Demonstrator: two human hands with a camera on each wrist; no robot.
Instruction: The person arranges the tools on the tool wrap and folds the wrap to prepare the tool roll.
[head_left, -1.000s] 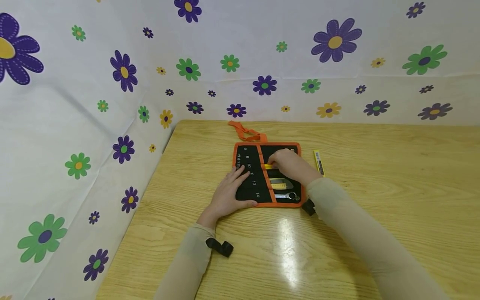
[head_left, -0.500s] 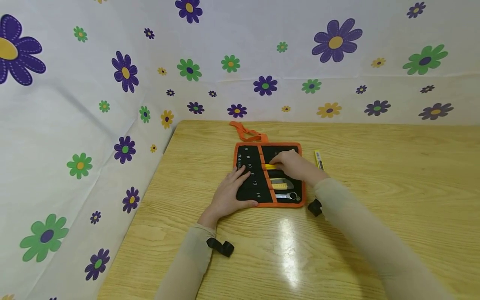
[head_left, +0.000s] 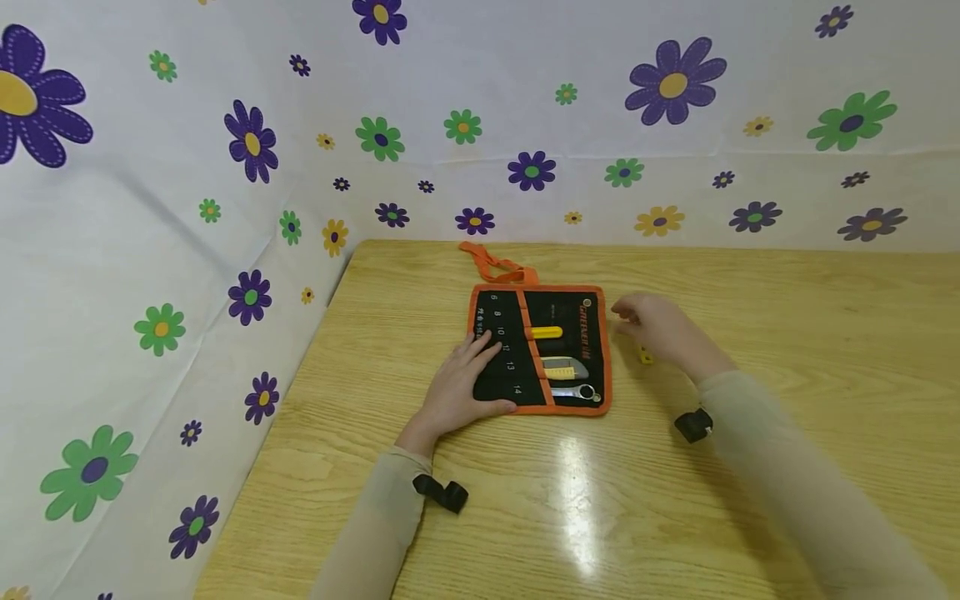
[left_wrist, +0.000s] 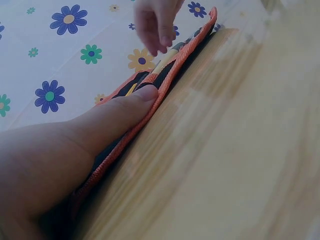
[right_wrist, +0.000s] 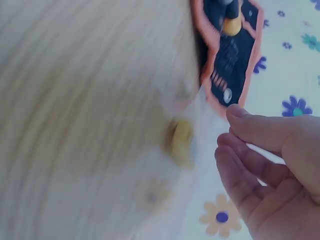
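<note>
A black tool pouch with orange trim (head_left: 606,367) lies flat and unrolled on the table. My left hand (head_left: 457,387) rests spread on its numbered left half, thumb along the near edge. From the pockets stick out a yellow handle (head_left: 547,332), a yellow-and-grey utility knife (head_left: 566,368) and a ring-ended wrench (head_left: 573,392). Just right of the pouch, my right hand (head_left: 660,329) hovers with bent fingers and nothing between thumb and fingertips. Below it lies a slim yellow case (right_wrist: 182,142), blurred in the right wrist view and mostly covered by the hand in the head view.
An orange tie strap (head_left: 498,271) trails from the pouch's far edge. The wooden table (head_left: 810,333) reaches back to a white flower-print cloth (head_left: 562,50), which also hangs along the left side. A black strap (head_left: 442,494) sits at the left wrist.
My right hand has left the yellow handle in the pouch and moved right, over the slim yellow case. The handle stays in its pocket. My left hand has not moved.
</note>
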